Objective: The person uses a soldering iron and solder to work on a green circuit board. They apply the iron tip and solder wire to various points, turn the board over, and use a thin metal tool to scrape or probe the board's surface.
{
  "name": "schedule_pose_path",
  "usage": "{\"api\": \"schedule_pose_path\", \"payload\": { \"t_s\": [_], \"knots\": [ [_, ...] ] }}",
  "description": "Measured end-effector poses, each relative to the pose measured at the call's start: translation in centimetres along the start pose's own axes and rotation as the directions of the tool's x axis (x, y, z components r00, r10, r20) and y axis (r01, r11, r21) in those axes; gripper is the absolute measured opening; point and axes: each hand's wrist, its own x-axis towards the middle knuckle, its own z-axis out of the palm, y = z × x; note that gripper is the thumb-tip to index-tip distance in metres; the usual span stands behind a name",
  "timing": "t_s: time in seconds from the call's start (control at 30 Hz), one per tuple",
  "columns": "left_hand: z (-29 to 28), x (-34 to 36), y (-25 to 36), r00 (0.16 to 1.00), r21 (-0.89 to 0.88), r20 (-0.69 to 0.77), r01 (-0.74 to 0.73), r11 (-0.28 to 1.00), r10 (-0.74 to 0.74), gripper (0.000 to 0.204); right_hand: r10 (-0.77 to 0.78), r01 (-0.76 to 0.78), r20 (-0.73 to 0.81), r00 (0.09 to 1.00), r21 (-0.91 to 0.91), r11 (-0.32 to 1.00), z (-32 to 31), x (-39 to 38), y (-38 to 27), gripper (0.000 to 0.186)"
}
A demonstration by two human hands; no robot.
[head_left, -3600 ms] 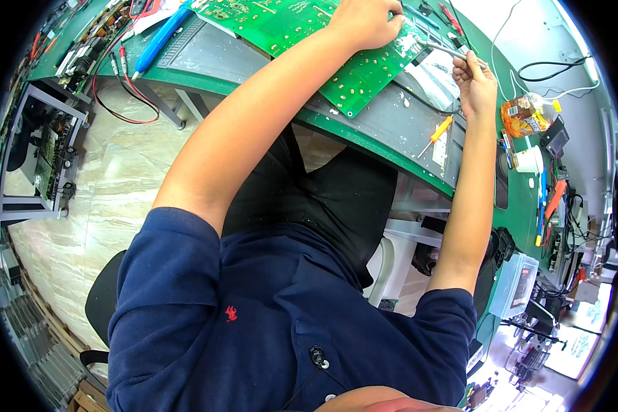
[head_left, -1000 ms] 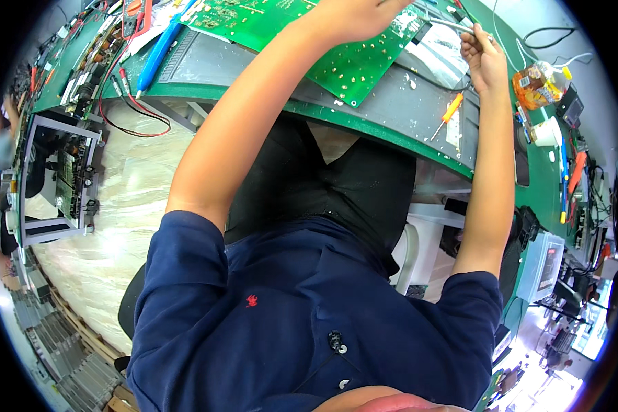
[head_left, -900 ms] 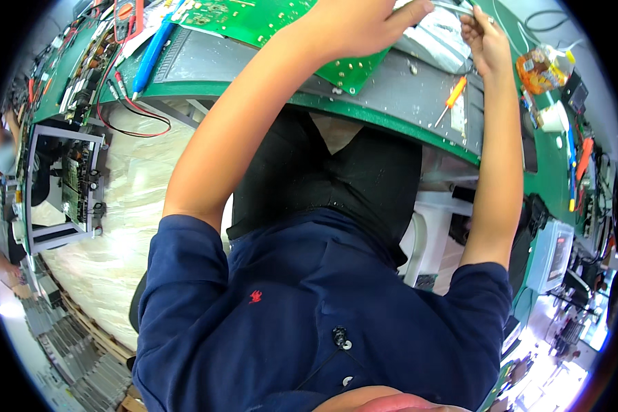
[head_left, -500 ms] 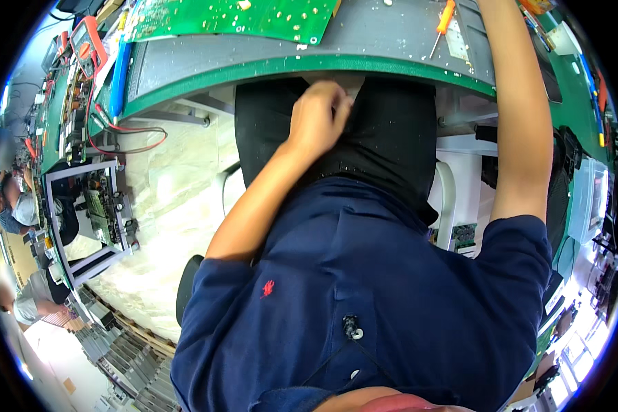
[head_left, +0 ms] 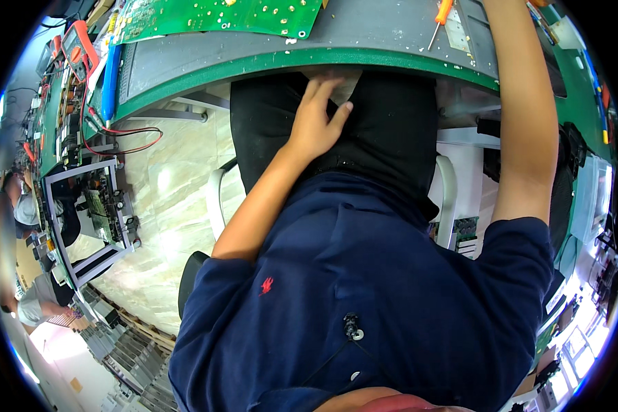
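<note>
Over my lap, just below the bench edge, my left hand [head_left: 316, 123] has its fingers apart and holds nothing; the fingertips are a little blurred. Black trousers [head_left: 391, 130] lie beneath it. My right forearm [head_left: 525, 103] reaches up past the bench's right side, and that hand is cut off by the top of the picture. On the bench's grey mat [head_left: 364, 31] a large green circuit board [head_left: 220, 19] lies at the far left. A screwdriver [head_left: 440, 20] with an orange handle rests near my right forearm.
A red multimeter [head_left: 79, 51] with red and black leads [head_left: 134, 132] sits at the left, near a blue pen-like tool [head_left: 110, 86]. A metal-framed cart [head_left: 89, 220] stands on the left floor. A clear plastic box [head_left: 590, 199] is at right. Other people are at far left.
My left hand's fingers have stretched out and spread from a curled pose, staying over my lap. The view has shifted slightly, so the bench items sit a little higher and further left.
</note>
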Motion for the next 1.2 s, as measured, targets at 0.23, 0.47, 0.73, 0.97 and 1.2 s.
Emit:
{"api": "schedule_pose_path", "payload": {
  "t_s": [0.23,0.47,0.73,0.97,1.2],
  "knots": [
    [-0.9,-0.3,5.5,0.966,-0.187,0.198,-0.132,0.973,0.169,0.022,-0.011,0.012,-0.016,1.0,0.046,0.999,0.1,-0.8,-0.4,0.021],
    [-10.9,4.0,14.5,0.896,-0.239,0.056,-0.417,0.877,0.441,0.024,-0.005,0.006,-0.022,1.0,0.051,0.999,0.0,-0.7,0.1,0.019],
    [-14.4,14.5,13.6,0.812,0.364,-0.116,-0.501,0.785,0.572,0.025,0.011,-0.019,-0.07,0.998,-0.109,0.994,-0.4,-0.5,1.4,0.017],
    [-13.6,25.3,9.9,0.892,0.499,-0.051,-0.367,0.785,0.449,0.018,0.006,-0.003,0.034,0.999,-0.107,0.994,0.2,-1.0,0.3,0.025],
    [-11.9,24.8,7.8,0.833,0.448,-0.103,-0.449,0.773,0.544,0.015,0.016,-0.019,-0.018,1.0,-0.15,0.989,0.4,-1.3,0.2,0.022]
  ]
}}
